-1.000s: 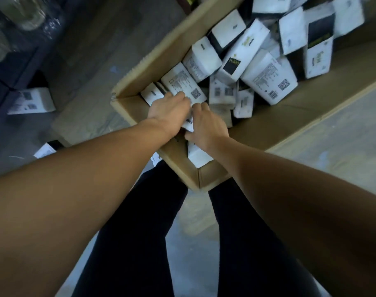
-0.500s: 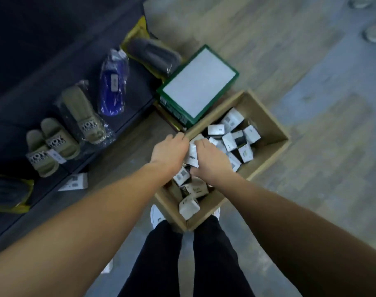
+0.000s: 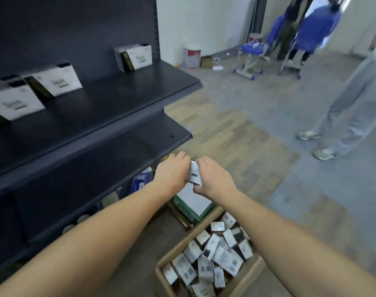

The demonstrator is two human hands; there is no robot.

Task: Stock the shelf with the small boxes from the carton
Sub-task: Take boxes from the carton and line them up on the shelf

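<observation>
My left hand [image 3: 172, 173] and my right hand [image 3: 212, 181] hold a small stack of white boxes [image 3: 194, 174] between them, lifted in front of the dark shelf unit's lower shelf [image 3: 122, 136]. Both hands have fingers curled round the boxes. Below, on the floor, the open brown carton [image 3: 167, 257] holds several small white boxes [image 3: 215, 254] in a loose heap. On the upper shelf [image 3: 140, 86] stand three larger white boxes [image 3: 56, 79] along the back.
A green-edged flat box [image 3: 193, 203] lies on the floor beside the carton. Packaged slippers [image 3: 140, 181] sit on the bottom shelf. A person in grey trousers [image 3: 352, 103] stands at the right; others and a blue chair [image 3: 253, 52] are by the far wall.
Both hands have lifted out of the carton with the boxes gripped between them. My view has risen from the carton to the shelf and the room.
</observation>
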